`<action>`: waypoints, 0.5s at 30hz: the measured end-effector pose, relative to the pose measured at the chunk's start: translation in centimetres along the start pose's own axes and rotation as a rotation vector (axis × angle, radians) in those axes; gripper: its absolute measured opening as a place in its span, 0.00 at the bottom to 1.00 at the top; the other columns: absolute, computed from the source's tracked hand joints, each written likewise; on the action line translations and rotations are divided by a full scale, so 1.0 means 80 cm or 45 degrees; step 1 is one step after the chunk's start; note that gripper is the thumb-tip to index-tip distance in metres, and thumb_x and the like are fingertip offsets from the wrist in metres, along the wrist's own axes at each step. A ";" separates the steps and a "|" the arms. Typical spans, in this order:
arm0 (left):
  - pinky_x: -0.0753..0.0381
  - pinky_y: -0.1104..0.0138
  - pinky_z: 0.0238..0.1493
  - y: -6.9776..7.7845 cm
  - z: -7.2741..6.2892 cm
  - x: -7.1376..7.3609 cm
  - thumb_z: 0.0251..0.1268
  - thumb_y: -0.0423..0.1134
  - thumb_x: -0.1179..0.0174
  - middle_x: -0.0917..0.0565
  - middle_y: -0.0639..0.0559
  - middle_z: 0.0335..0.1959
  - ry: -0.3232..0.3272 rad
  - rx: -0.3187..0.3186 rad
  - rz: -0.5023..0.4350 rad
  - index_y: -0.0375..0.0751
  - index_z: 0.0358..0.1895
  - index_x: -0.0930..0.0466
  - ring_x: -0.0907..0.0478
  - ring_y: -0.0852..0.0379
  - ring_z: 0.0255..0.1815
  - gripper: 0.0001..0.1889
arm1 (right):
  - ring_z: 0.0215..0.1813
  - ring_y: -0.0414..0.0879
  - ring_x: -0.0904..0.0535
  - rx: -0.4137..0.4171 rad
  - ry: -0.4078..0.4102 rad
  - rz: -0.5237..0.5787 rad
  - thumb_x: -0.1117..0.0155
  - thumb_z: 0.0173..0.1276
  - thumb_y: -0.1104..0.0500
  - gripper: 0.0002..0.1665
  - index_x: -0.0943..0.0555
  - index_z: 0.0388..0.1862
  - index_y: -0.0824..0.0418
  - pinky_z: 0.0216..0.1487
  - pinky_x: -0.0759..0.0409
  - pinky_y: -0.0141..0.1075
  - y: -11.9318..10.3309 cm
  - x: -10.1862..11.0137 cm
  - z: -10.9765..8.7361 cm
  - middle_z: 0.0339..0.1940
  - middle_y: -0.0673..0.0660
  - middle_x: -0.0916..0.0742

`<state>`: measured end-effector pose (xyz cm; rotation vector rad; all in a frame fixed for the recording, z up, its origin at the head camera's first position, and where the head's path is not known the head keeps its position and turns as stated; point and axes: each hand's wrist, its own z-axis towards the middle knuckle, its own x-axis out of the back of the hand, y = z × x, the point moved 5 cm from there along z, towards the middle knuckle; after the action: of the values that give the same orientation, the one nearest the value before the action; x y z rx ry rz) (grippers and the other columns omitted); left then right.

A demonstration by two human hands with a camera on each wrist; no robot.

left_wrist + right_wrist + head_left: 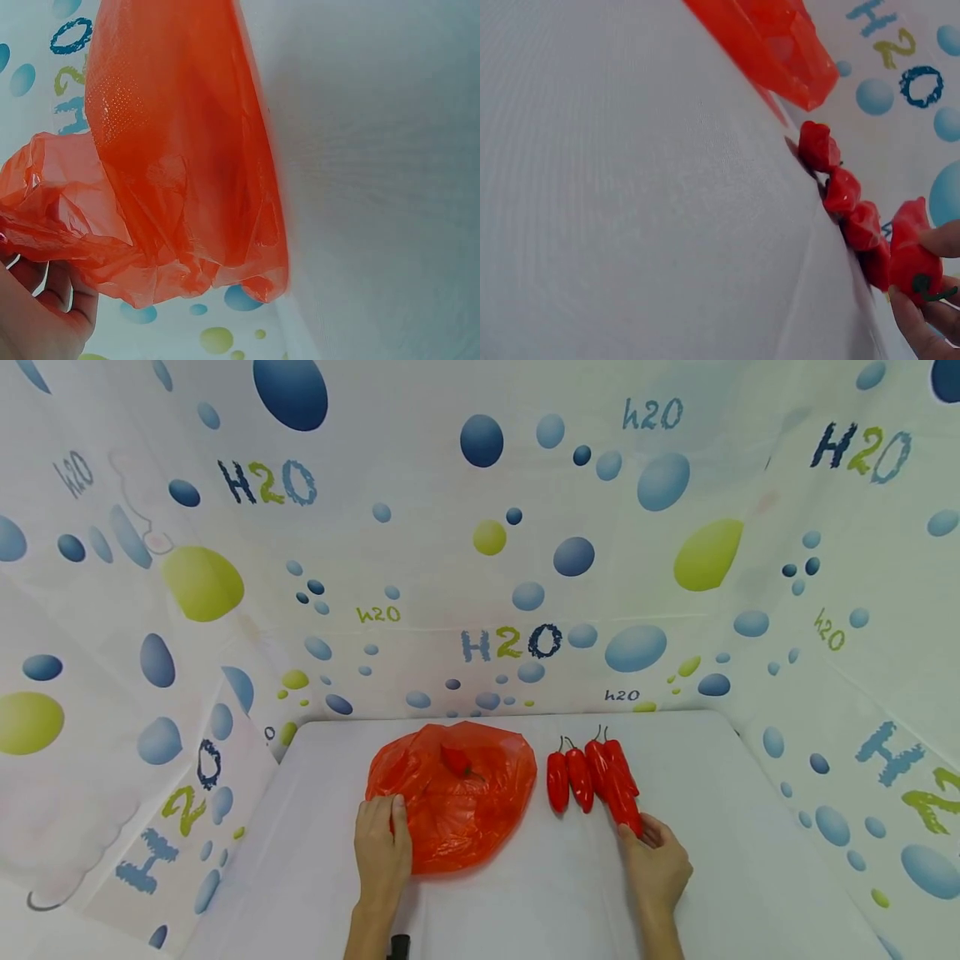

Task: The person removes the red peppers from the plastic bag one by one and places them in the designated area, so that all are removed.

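White sheet walls printed with blue and green drops and "H2O" (427, 547), white-covered table (517, 902). Far left, your left hand (381, 852) pinches the near-left edge of a thin, crinkled orange-red plastic bag (450, 835), fingers curled under the film. Black object (401, 947) beside that wrist, mostly cut off; can't tell what. A red tapered pepper with a green stem (455, 761) shows at the bag, stem to the lower right; inside or on top, can't tell.

Right of the bag, a row of four glossy, long red peppers (580, 777), stems away from you. Rightmost, your right hand (660, 868) holds another long, glossy red pepper (624, 810) between thumb and fingers, near its green stem, at the near end of the row.

Best handling, my judgement: light grip, lift straight up before going sideways so the neighbours don't roll, and hold the bag edge firmly without tugging; thin film likely slides or tears.

Held pepper's orientation: stem toward you, tip away and slightly left; long axis slants near-right to far-left, reversed from the row.
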<state>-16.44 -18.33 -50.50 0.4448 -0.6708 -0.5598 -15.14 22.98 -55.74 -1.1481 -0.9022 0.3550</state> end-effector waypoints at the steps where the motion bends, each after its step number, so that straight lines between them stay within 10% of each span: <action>1: 0.30 0.65 0.47 0.000 0.000 0.000 0.77 0.32 0.42 0.17 0.45 0.36 0.002 -0.003 -0.001 0.34 0.43 0.16 0.27 0.49 0.41 0.06 | 0.48 0.63 0.11 0.004 0.005 -0.004 0.24 0.67 0.58 0.25 0.15 0.59 0.68 0.47 0.13 0.42 0.001 0.000 0.000 0.50 0.69 0.10; 5: 0.30 0.65 0.46 -0.001 0.002 0.000 0.77 0.32 0.42 0.17 0.45 0.35 0.007 -0.008 -0.004 0.34 0.42 0.16 0.27 0.49 0.41 0.06 | 0.48 0.66 0.11 0.011 0.020 0.001 0.24 0.67 0.60 0.23 0.15 0.57 0.70 0.50 0.16 0.60 0.006 0.000 0.003 0.50 0.71 0.11; 15: 0.30 0.67 0.46 0.002 0.002 0.002 0.76 0.30 0.40 0.17 0.47 0.35 0.022 -0.023 0.006 0.35 0.42 0.15 0.26 0.50 0.41 0.05 | 0.48 0.67 0.12 -0.030 -0.011 -0.036 0.25 0.67 0.60 0.24 0.17 0.58 0.72 0.51 0.17 0.61 0.018 -0.003 0.005 0.50 0.73 0.12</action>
<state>-16.38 -18.34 -50.27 0.4301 -0.6498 -0.5566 -15.30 23.68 -57.08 -1.1549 -0.9318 0.3271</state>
